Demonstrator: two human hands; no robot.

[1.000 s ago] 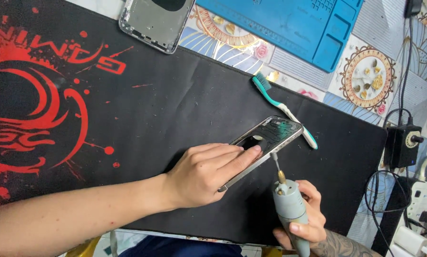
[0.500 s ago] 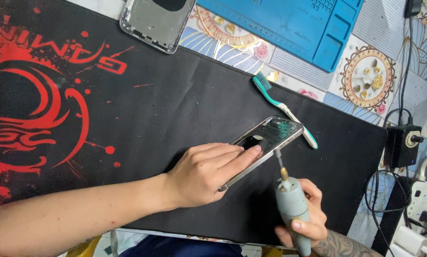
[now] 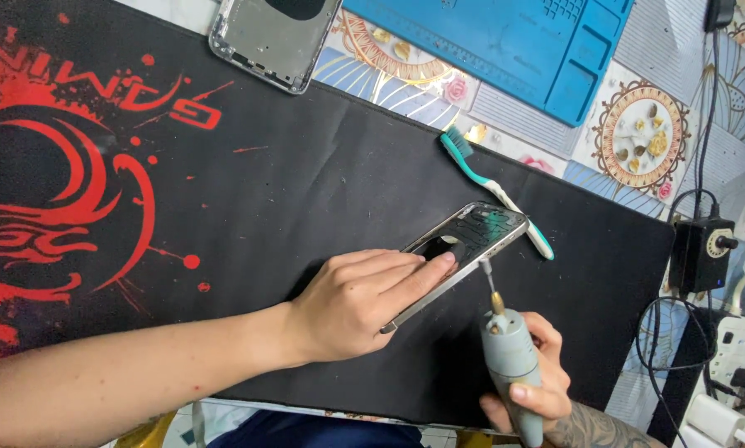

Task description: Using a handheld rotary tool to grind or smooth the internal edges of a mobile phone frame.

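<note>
My left hand [image 3: 357,300] presses flat on a phone housing [image 3: 474,233] that lies on the black and red desk mat [image 3: 223,191], fingers spread over its lower half. My right hand [image 3: 538,383] grips a grey rotary tool [image 3: 511,358] upright near the mat's front edge. The tool's thin bit [image 3: 489,278] touches the long right edge of the housing. The lower part of the housing is hidden under my left palm.
A teal and white toothbrush [image 3: 493,189] lies just beyond the housing. A second silver phone housing [image 3: 273,37] sits at the mat's far edge, beside a blue work mat [image 3: 505,41]. A black power controller [image 3: 703,253], cables and a power strip [image 3: 733,348] stand at the right.
The rotary tool has shifted slightly along the housing's edge. My left hand stays pressed on the housing in the same place.
</note>
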